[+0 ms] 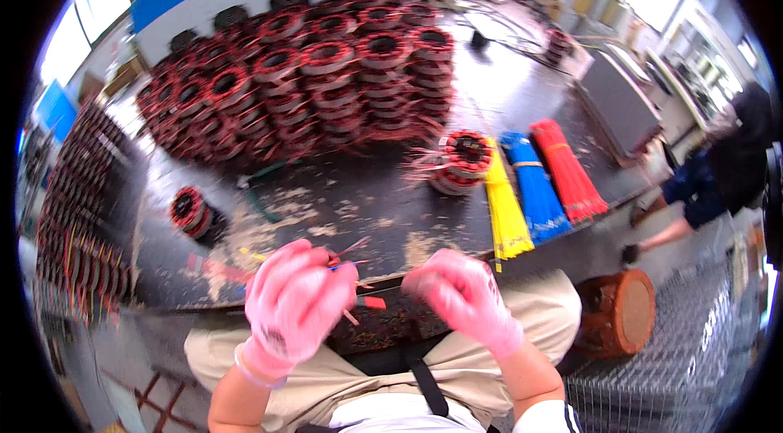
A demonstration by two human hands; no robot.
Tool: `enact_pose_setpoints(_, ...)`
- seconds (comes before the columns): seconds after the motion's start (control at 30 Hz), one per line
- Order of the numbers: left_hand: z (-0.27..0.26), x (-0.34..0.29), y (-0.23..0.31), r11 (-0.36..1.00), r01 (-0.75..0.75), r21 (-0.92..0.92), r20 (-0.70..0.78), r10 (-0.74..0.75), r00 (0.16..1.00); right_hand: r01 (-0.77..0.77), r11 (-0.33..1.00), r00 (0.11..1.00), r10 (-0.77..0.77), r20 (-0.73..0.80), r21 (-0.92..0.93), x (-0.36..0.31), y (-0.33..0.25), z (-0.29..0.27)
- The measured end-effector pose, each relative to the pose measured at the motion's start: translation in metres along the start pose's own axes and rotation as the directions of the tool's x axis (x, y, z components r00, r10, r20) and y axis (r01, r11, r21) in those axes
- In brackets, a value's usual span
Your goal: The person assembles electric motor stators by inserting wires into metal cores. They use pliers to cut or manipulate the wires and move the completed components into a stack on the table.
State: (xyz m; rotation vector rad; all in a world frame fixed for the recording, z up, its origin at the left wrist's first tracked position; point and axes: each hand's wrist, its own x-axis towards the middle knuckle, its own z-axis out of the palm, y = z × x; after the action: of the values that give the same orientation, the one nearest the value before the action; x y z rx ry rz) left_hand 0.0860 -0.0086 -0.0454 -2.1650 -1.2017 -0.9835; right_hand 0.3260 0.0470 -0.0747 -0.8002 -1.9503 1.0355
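Note:
My left hand (298, 302), in a pink glove, is closed at the front edge of the worktable, with thin wires (352, 248) poking out past its fingers. Bits of blue and red show beside those fingertips, and a short red strip (373, 302) sticks out just right of them. My right hand (463, 298), also gloved in pink, is curled with its fingertips pressed together and somewhat blurred; whatever it may pinch is hidden. Beyond it stand red-wound motor stators (465, 154) with loose wire ends. Another stator (189, 211) rests at the left.
Tall stacks of stators (326, 66) fill the table's far side; more line a rack (81, 188) at far left. Yellow (507, 217), blue (534, 188) and red wire bundles (568, 172) lie right. A brown drum (624, 315), a wire cage (652, 388) and another person (726, 156) are farther right.

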Motion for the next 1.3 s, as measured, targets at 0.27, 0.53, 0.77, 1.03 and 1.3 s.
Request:
enact_pose_setpoints(0.27,0.057,-0.068,-0.024,0.781,0.565,-0.267,0.205,-0.527,0.825,-0.025,0.905,0.961,0.139,0.239,-0.424,0.047,0.078,0.086)
enact_pose_setpoints(0.53,0.087,-0.088,-0.024,0.636,0.681,-0.364,0.226,-0.649,0.726,-0.306,0.951,0.942,0.296,0.157,0.046,0.058,0.085,0.111)
enact_pose_setpoints(0.77,0.076,-0.090,-0.032,0.628,0.654,-0.423,0.367,-0.541,0.757,-0.069,0.967,0.997,0.061,-0.040,-0.245,0.041,0.073,0.097)
enact_pose_setpoints(1.03,0.067,-0.082,-0.038,0.649,0.628,-0.430,0.484,-0.422,0.767,0.143,0.901,0.989,-0.150,0.015,-0.409,0.041,0.065,0.082)
enact_pose_setpoints(1.3,0.066,-0.072,-0.032,0.703,0.617,-0.354,0.467,-0.439,0.768,-0.197,0.979,0.959,0.204,0.195,-0.056,0.058,0.064,0.076)
